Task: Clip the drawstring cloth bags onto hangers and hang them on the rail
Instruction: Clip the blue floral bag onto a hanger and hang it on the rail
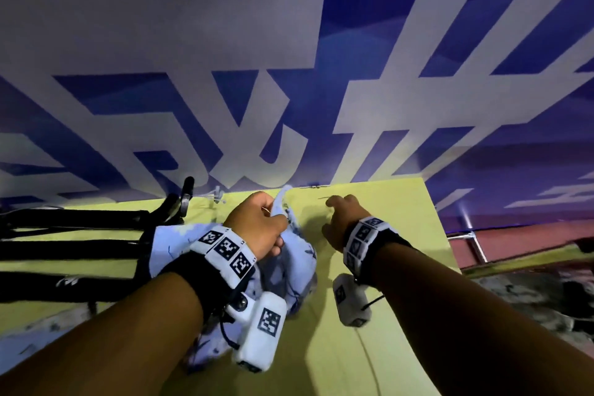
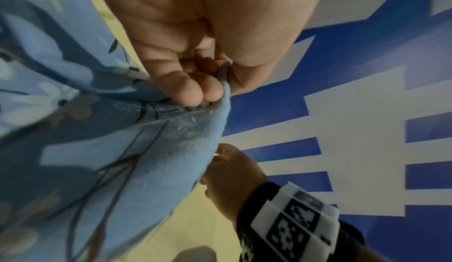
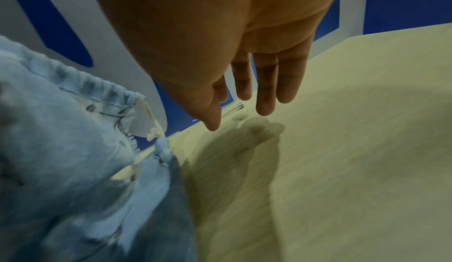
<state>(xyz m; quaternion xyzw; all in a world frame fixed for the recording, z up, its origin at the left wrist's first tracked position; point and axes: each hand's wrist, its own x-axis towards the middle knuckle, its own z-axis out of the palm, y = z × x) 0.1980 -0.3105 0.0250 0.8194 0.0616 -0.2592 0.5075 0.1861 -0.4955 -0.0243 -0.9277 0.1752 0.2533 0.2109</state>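
A light blue floral drawstring cloth bag [image 1: 289, 264] lies bunched on the yellow table [image 1: 401, 267]. My left hand [image 1: 260, 228] grips its gathered top edge, with the fingers curled round the cloth [image 2: 146, 150]. The bag's puckered rim and pale cord end [image 3: 151, 123] hang just left of my right hand [image 1: 344, 219]. That hand hovers over the table with straight fingers [image 3: 266, 88] and holds nothing. Black hangers [image 1: 80, 235] lie side by side at the left of the table, their hooks [image 1: 186, 196] pointing to the far edge.
A small clear clip-like piece [image 3: 233, 110] lies on the table near the far edge, just beyond my right fingertips. A blue wall with large white lettering [image 1: 289, 58] rises behind the table. A reddish ledge with a metal rail [image 1: 475, 244] sits beyond the table's right edge.
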